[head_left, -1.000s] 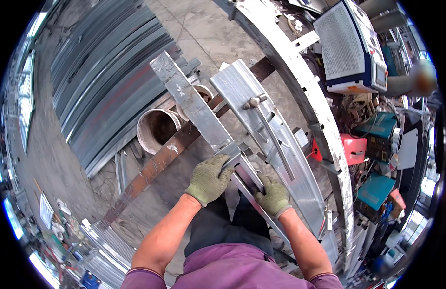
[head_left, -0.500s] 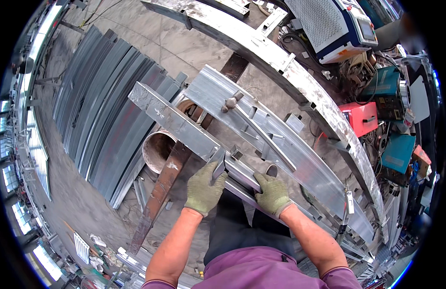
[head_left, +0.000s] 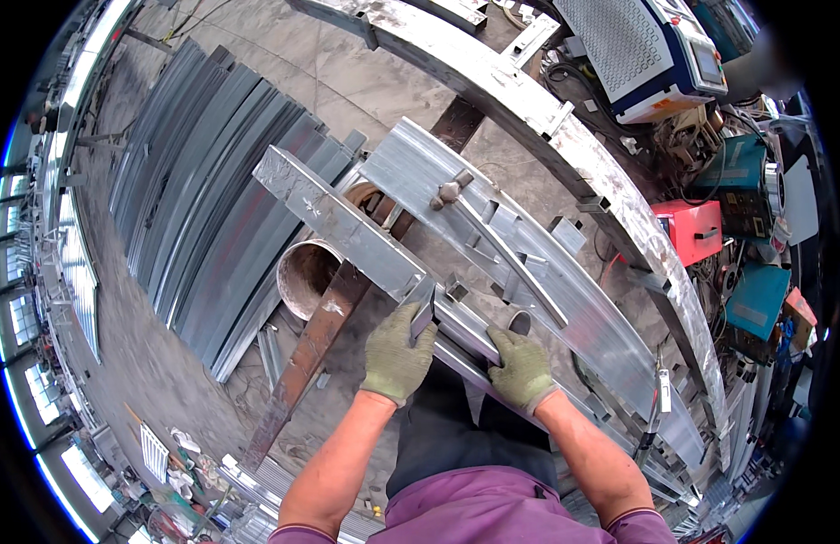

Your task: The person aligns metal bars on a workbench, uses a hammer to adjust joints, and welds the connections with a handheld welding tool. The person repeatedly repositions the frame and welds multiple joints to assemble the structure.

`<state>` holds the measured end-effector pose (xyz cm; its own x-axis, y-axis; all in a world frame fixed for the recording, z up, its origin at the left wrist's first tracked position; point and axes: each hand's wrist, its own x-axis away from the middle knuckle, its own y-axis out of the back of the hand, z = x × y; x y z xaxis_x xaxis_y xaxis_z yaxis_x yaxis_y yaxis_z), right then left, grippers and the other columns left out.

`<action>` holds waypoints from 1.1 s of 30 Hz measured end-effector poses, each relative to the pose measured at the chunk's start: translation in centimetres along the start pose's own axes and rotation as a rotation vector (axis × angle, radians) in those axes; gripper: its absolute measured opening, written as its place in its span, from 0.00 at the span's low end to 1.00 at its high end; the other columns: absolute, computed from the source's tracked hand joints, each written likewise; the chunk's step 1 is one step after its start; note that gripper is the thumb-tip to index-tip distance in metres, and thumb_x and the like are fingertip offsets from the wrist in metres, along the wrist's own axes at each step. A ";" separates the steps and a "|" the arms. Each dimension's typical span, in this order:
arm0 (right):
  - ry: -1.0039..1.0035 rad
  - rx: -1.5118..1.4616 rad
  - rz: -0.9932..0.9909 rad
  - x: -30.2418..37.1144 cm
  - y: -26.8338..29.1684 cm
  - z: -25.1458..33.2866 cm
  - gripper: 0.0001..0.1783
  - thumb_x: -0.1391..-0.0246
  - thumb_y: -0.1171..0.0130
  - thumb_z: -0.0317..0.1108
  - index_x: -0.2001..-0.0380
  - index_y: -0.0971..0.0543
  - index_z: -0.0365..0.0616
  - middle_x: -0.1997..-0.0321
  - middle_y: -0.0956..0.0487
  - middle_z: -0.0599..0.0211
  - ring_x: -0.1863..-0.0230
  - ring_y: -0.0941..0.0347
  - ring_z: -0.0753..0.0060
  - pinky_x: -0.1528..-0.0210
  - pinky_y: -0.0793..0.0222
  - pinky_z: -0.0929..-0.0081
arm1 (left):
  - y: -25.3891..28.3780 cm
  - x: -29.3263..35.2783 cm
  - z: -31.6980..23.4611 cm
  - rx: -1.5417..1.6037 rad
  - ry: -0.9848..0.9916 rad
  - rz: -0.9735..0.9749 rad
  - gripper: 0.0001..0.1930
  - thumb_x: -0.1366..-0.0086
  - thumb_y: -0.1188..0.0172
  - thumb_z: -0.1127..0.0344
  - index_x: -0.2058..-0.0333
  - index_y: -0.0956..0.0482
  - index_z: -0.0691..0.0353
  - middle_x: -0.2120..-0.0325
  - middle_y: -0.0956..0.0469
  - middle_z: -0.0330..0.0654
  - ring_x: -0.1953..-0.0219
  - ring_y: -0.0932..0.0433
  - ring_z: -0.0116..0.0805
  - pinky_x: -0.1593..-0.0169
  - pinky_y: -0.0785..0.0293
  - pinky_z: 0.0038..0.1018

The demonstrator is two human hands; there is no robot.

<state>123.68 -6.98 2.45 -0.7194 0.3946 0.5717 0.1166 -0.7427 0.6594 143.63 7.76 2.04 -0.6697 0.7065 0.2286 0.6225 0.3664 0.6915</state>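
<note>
"View's swung approx. a bit clockwise? What's moved vs. 1 s ago?"

"Mostly the cam: bucket [head_left: 297, 286] & beams sit diff. in frame. Both hands stay on the metal; can't tell if the beams themselves shift."

"Hands: how many, doing what?"

"2, both in green gloves. L hand [head_left: 397, 354] is clamped, thumb vs. fingers, on 1 short metal piece [head_left: 424, 304], tilted up at the near end of 1 box beam [head_left: 343, 222]. R hand [head_left: 522, 367] is closed round the near end of 1 slim rail [head_left: 465, 326]; underside of that grip's hidden."

"Where's the rail exactly?"

"Just R of the short piece, running from there down to the R hand. 1 round open-ended piece [head_left: 521, 322] is just beside that hand."

"Other stuff, w/ counts?"

"1 hammer [head_left: 511, 261] lying on 1 wide silver panel [head_left: 610, 340]. 1 rusty beam [head_left: 313, 349] passes below the box beam, bucket beside it. 1 curved white beam [head_left: 610, 190] beyond the panel. L side: 1 stack of grey lengths [head_left: 211, 204], too many to count."

"Far R?"

"1 red machine [head_left: 690, 231], 2 teal machines [head_left: 751, 168], 1 white-&-blue cabinet [head_left: 620, 54]."
</note>
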 end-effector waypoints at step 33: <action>-0.004 -0.018 -0.019 0.3 0.0 -0.2 0.35 0.46 0.34 0.37 0.34 0.24 0.42 0.41 0.16 0.48 0.42 0.18 0.43 0.40 0.24 0.47 | -2.3 -0.7 0.2 -0.151 -0.016 -0.067 0.16 0.37 0.33 0.66 0.52 0.19 0.64 0.58 0.17 0.56 0.53 0.18 0.60 0.46 0.23 0.51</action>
<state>123.29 -6.99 2.58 -0.7188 0.4111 0.5607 0.0902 -0.7445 0.6615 142.70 6.55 0.16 -0.7004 0.6936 0.1686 0.5080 0.3185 0.8003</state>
